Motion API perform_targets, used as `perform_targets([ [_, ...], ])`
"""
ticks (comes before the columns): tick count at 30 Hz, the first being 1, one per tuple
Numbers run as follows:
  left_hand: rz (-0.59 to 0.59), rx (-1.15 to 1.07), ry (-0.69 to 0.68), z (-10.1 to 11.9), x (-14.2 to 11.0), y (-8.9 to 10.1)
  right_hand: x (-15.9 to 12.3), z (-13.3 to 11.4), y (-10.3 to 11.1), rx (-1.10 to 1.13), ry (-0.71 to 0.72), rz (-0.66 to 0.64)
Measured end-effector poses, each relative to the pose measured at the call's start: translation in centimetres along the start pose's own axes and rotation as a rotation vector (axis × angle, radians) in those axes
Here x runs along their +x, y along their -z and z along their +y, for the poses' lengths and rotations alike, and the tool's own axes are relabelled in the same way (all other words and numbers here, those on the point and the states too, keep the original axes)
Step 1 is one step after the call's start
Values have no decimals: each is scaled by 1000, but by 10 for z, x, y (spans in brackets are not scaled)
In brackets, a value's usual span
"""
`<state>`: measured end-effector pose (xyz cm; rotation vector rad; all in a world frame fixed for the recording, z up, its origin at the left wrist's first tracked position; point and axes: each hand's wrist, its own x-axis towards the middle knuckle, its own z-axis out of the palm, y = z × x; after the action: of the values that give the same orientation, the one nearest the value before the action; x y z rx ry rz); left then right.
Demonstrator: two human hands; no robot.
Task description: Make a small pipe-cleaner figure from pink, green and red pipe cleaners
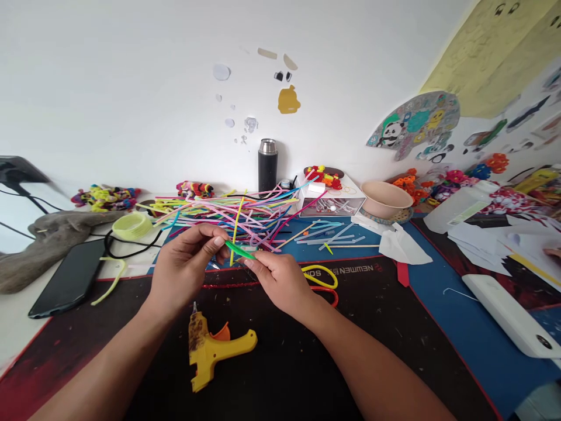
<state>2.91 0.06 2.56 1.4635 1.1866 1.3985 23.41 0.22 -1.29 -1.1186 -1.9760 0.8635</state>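
Observation:
Between my two hands a short green pipe cleaner (239,250) is stretched above the dark desk mat. My left hand (188,257) pinches its left end between thumb and fingers. At its right end, my right hand (278,278) pinches it the same way. Below the hands lies a yellow glue gun (219,351) with an orange trigger, its nozzle pointing away from me. Behind them spreads a large heap of colourful pipe cleaners (219,216). A red glittery strip (228,286) and a bent yellow pipe cleaner (326,270) rest on the mat nearby.
On the left are a phone (70,278), a yellow-green roll (131,226) and a driftwood piece (52,240). A black thermos (267,166) stands by the wall. Glue sticks (328,234), a pinkish bowl (385,200) and a white device (508,313) are at right. Another person's hand (553,252) shows at the right edge.

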Motion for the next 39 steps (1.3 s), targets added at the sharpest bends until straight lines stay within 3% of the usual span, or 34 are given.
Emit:
perform_targets([
  [5, -1, 93, -122, 6, -9, -4, 4, 0, 3, 74, -34, 25],
  [11, 61, 16, -13, -3, 2, -1, 3, 1, 2, 46, -33, -17],
  [21, 42, -48, -20, 0, 4, -3, -2, -3, 0, 82, 1, -54],
  [31, 41, -77, 15, -6, 5, -1, -2, 0, -3, -49, 9, -7],
  [35, 45, -102, 24, -8, 7, 0, 0, 2, -3, 77, -14, -27],
  [39, 64, -187, 45, -8, 8, -3, 2, 2, 0, 382, -94, -40],
])
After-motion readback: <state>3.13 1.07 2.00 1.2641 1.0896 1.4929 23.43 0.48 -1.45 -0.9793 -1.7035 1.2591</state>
